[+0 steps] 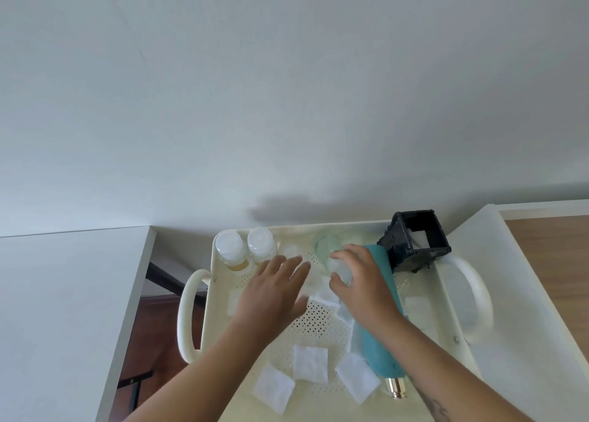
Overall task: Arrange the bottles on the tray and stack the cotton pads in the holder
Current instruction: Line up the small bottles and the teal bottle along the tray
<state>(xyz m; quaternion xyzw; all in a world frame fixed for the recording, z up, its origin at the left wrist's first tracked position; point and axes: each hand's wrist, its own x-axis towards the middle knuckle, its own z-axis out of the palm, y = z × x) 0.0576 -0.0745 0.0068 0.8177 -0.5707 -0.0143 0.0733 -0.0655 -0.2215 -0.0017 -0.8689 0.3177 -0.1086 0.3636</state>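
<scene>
A cream perforated tray (318, 319) holds two clear white-capped bottles (243, 246) standing upright at its back left. A teal bottle (381, 332) with a metal tip lies on its side under my right forearm. Several white square cotton pads (309, 363) lie scattered on the tray. The black square holder (414, 241) stands at the back right with a white pad inside. My right hand (360, 281) is closed on a small clear bottle (342, 270). My left hand (274, 291) hovers flat, fingers spread, over pads in the tray's middle.
The tray has a looped handle on each side (188, 313). White furniture surfaces flank it left (63, 310) and right (526, 294). A pale round lid-like object (326, 246) lies at the tray's back. The wall rises right behind.
</scene>
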